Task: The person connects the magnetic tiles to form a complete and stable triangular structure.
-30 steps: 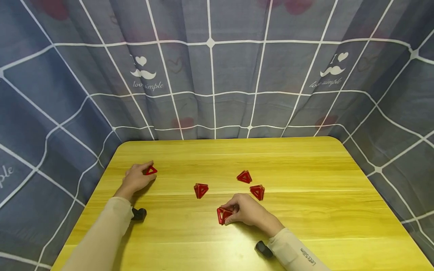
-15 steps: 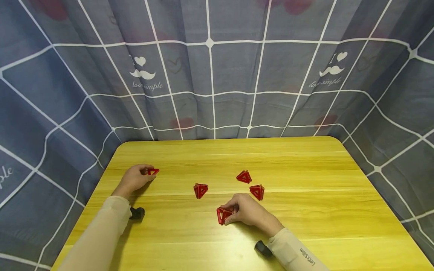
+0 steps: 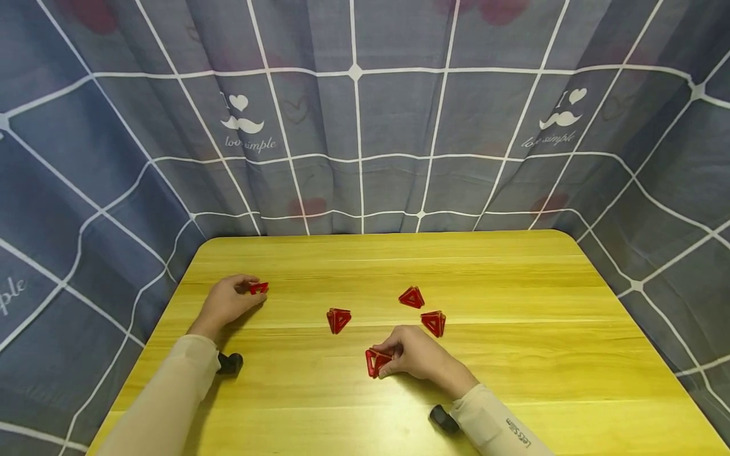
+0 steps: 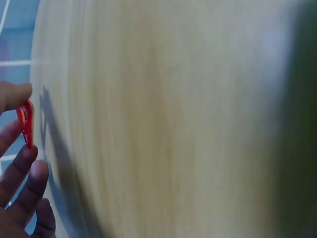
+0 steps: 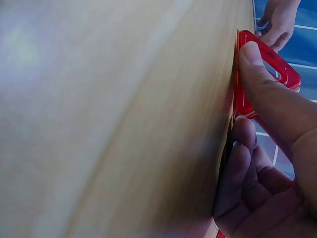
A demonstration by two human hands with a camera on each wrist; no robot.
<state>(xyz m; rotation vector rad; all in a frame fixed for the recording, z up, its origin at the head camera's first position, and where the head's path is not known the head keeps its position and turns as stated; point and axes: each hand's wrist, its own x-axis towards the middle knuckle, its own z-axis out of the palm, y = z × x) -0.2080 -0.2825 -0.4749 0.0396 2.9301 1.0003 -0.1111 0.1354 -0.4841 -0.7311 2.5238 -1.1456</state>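
My left hand point(image 3: 225, 301) pinches a red triangular frame point(image 3: 259, 288) by its edge at the table's left side. Edge-on in the left wrist view, that frame point(image 4: 26, 124) sits between thumb and fingertips, above the wood. Front and centre, my right hand point(image 3: 422, 356) grips a small pyramid of red triangular frames point(image 3: 372, 363) standing on the table. The right wrist view shows the thumb pressed on one red face point(image 5: 244, 101); the fingers hide part of the pyramid. Similar red pyramids stand apart nearby: one point(image 3: 339, 320) between the hands, two point(image 3: 412, 297) behind the right hand.
The pale wooden table point(image 3: 513, 272) has rounded far corners. A blue-grey curtain point(image 3: 393, 126) with white grid lines hangs behind it and at both sides. A black wrist mount point(image 3: 443, 419) juts from the right cuff, another point(image 3: 230, 364) from the left.
The left hand has turned the red triangular frame from face-up to nearly edge-on, its fingers curling closer and the frame shifting slightly right. The right hand and the pyramids keep their places.
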